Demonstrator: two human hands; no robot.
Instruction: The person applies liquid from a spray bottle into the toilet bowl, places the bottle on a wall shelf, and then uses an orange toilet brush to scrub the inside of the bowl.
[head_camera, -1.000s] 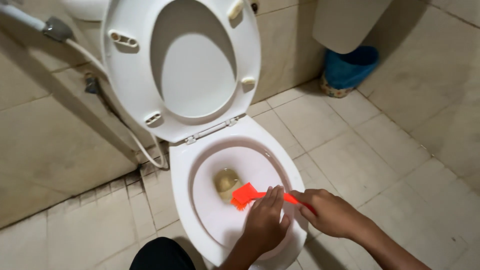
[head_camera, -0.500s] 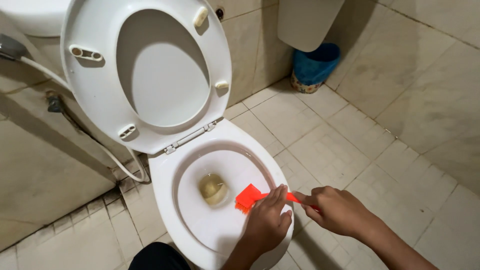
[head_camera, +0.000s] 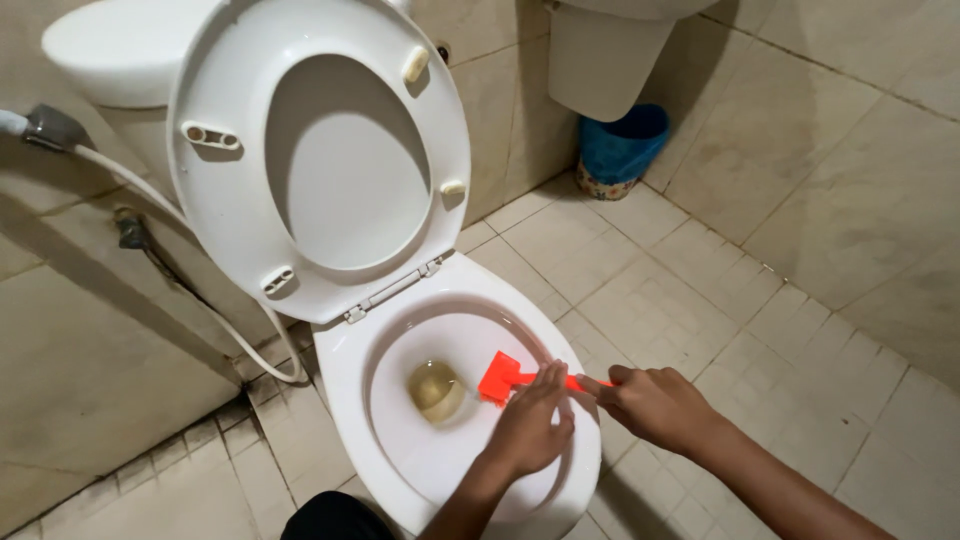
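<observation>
The right hand (head_camera: 655, 405) has its fingers clenched around the handle of an orange toilet brush (head_camera: 503, 376), while the left hand (head_camera: 530, 428) lays its fingers flat on the shaft. Just beyond the fingertips, the brush head sits inside the toilet bowl (head_camera: 410, 450) beside the murky drain (head_camera: 437, 388). This looks like mid-scrub; working the bowl wall calls for firm two-handed pressure. Behind stands the raised seat (head_camera: 320, 150); well off right, a blue bin (head_camera: 620, 150).

Home bathroom: white toilet (head_camera: 450, 400) with lid raised, spray hose (head_camera: 150, 195) on wall, beige tiled floor (head_camera: 700, 290), blue bin (head_camera: 620, 150) stood nearby.
</observation>
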